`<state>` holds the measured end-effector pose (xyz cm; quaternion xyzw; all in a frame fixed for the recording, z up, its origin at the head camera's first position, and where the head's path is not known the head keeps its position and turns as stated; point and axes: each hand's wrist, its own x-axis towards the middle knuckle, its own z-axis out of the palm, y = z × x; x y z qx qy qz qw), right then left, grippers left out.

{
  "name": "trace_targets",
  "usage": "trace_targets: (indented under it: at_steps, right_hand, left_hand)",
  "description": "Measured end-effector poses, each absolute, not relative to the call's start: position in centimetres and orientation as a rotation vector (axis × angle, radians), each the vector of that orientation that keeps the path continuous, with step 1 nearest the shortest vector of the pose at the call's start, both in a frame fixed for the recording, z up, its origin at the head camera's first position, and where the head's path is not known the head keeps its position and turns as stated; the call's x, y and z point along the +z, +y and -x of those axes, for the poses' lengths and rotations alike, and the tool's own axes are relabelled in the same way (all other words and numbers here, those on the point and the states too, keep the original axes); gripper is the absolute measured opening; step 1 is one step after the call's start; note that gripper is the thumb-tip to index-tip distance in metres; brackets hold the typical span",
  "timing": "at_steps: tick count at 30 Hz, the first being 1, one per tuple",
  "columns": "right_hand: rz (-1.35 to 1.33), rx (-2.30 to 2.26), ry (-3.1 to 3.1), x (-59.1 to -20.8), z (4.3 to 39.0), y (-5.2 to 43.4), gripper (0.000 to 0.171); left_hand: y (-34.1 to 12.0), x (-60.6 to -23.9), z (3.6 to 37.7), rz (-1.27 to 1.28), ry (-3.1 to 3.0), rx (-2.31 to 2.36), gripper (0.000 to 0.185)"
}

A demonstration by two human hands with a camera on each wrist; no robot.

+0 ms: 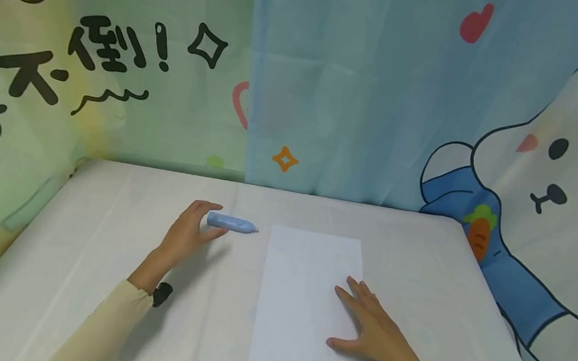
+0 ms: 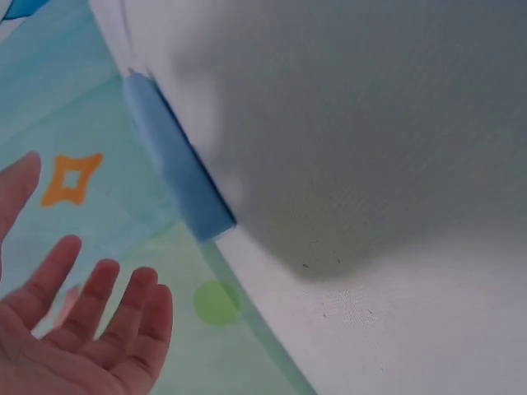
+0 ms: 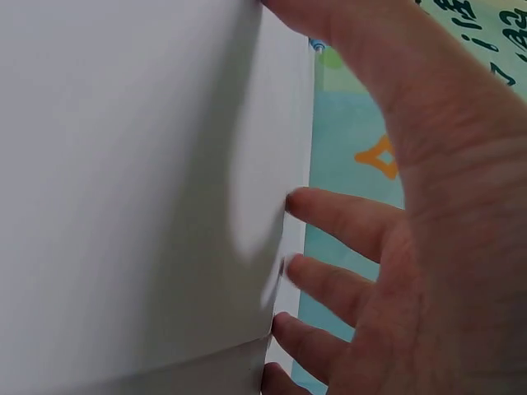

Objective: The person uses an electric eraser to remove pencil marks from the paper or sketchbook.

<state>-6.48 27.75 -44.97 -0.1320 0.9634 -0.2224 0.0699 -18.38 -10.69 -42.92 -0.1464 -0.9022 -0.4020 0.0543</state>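
Observation:
A light blue pen (image 1: 231, 223) lies on the white table (image 1: 87, 243), left of a white sheet of paper (image 1: 300, 285). My left hand (image 1: 201, 221) is at the pen's left end, thumb above it and fingers below. In the left wrist view the pen (image 2: 177, 169) lies apart from the hand (image 2: 82, 329), whose fingers are spread and relaxed, holding nothing. My right hand (image 1: 374, 325) lies flat on the sheet's lower right part with straight, spread fingers. In the right wrist view that hand (image 3: 412, 247) presses on the paper (image 3: 123, 181).
Cartoon-printed curtains hang close behind and beside the table: green with black writing (image 1: 99, 55) at the left, blue with a rabbit (image 1: 541, 185) at the right. The table's right edge (image 1: 494, 313) runs next to the rabbit curtain.

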Motion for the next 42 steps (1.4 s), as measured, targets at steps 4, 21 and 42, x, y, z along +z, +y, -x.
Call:
trace_targets:
  at_steps: [4, 21, 42]
  right_hand:
    - [0.389, -0.657, 2.903, -44.6, 6.6, 27.8, 0.095]
    - [0.322, -0.762, 2.827, -44.6, 6.3, 28.6, 0.096]
    - [0.306, -0.788, 2.768, -44.9, 6.2, 28.4, 0.096]
  left_hand:
    - [-10.5, -42.6, 19.8, 0.319, -2.783, -1.31, 0.051]
    - [-9.2, -43.5, 22.1, 0.321, -3.163, -1.066, 0.062]
    - [-9.0, -44.6, 22.9, 0.442, -3.124, -0.864, 0.032]
